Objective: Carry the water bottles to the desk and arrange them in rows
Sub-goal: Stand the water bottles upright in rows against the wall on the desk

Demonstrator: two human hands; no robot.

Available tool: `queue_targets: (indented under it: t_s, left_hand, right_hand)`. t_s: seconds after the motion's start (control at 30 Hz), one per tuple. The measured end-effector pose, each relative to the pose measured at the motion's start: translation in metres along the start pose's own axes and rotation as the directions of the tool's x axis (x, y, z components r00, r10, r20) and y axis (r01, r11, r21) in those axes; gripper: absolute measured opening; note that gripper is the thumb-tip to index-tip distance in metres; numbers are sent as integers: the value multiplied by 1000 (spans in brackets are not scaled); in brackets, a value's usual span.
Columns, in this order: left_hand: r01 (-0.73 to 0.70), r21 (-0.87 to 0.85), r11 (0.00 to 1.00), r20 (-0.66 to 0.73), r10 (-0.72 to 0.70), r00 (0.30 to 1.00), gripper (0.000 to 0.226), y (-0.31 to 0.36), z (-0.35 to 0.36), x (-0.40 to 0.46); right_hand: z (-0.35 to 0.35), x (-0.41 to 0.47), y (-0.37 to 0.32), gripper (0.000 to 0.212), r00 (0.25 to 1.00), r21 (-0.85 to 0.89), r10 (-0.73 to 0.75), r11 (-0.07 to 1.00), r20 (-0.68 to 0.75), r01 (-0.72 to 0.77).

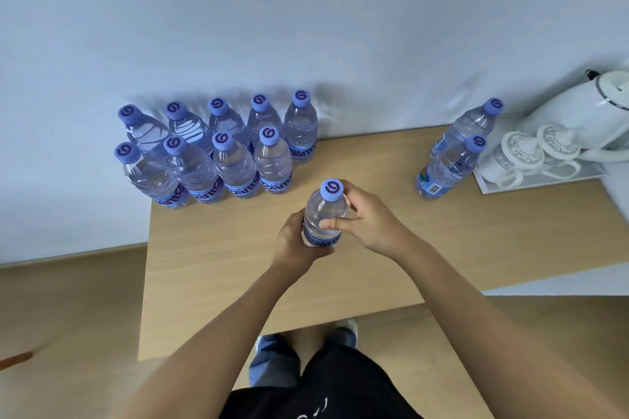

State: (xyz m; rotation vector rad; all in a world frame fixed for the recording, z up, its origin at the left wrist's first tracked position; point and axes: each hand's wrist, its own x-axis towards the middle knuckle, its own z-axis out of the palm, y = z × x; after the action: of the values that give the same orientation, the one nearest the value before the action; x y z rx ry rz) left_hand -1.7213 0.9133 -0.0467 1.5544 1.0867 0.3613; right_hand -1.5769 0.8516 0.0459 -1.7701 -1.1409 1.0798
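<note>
- Bottle [325,214] in the middle of my view, upright, with a blue cap, held over the wooden desk [374,248]; I cannot tell whether its base touches the desktop.
- My left hand [294,245] grips the lower part of that bottle, fingers wrapped round the label end.
- My right hand [369,219] holds the same bottle higher up, thumb across the front of the clear body and fingers curled behind the shoulder, below the cap.
- At the far left of the desk, against the wall [306,27], I see nine bottles standing in two rows: a back row [221,119] of five, and a front row [207,170] of four just before it, packed close together.
- The front row has no bottle at its right end, ahead of the held bottle and to its left.
- Off to the right stand two more bottles [456,153], one behind the other, well apart from the rows.
- Just beside that pair a white tray [490,185] carries two lidded cups [541,150] and a white kettle [585,112].
- Below the desk edge I see dark trousers and shoes on the wood floor [68,316].
</note>
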Motion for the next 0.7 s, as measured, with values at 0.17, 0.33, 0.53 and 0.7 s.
queue_targets:
  t_s: [0.17,0.33,0.53,0.7]
  left_hand:
    - [40,-1,999,-22,-40,999,70,-11,9,5]
    - [23,-20,1000,-60,-24,998,72,-12,16,11]
    - [10,-51,999,-86,-15,996,69,-15,21,21]
    - [42,-37,998,-150,-48,988,71,-9,27,41]
  right_hand:
    - [5,3,13,58,1000,-27,-3,1000,-12,3]
    - [11,8,33,56,999,-15,-19,1000,-25,19]
    - [8,19,38,60,997,-81,-79,994,-17,78]
    - [0,38,36,60,995,-96,-96,991,12,97]
